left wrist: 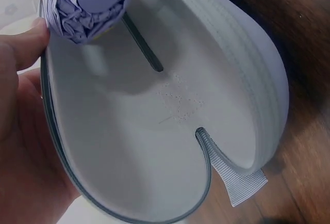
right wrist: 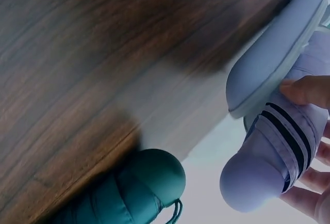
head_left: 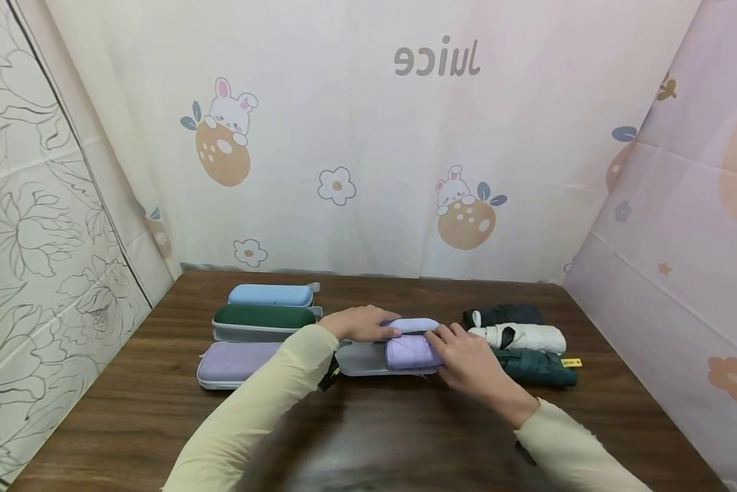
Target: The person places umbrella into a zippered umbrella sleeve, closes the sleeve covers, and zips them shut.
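A lavender zip case lies unfolded at the middle of the table, its pale lining facing up in the left wrist view. My left hand grips the case's far edge, thumb at the rim. In my right hand is a folded lilac umbrella, fingers curled round its handle half. The umbrella lies over the case; its round handle end and dark-striped strap show in the right wrist view. The case's outer shell is beside it there. A wrist strap hangs from the case's end.
To the left lie a light blue case, a dark green case and a closed lavender case. On the right are folded umbrellas: black, white and dark green. Printed curtains stand behind the brown table.
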A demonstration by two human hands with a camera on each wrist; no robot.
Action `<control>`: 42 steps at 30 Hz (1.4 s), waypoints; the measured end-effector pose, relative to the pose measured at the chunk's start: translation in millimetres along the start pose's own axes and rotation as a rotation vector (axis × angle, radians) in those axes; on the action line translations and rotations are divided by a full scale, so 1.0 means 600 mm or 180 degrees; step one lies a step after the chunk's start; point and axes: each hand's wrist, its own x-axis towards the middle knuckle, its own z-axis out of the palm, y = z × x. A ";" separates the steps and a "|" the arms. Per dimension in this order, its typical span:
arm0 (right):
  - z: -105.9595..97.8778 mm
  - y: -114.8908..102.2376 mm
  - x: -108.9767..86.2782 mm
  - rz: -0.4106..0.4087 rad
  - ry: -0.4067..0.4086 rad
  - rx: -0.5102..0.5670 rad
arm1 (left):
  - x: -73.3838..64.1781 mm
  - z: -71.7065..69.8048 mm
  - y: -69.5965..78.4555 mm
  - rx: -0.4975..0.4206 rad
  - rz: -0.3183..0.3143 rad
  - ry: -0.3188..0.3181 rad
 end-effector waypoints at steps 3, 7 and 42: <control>0.001 -0.009 0.005 0.0008 0.0003 0.0016 | 0.003 0.002 0.001 -0.0055 -0.0023 -0.0010; 0.005 -0.023 0.014 -0.0055 0.0034 0.0030 | 0.007 0.007 0.002 -0.0084 -0.0022 -0.0007; 0.053 -0.062 0.043 0.0108 -0.0145 0.1011 | -0.001 0.009 0.003 -0.0169 0.0163 0.0096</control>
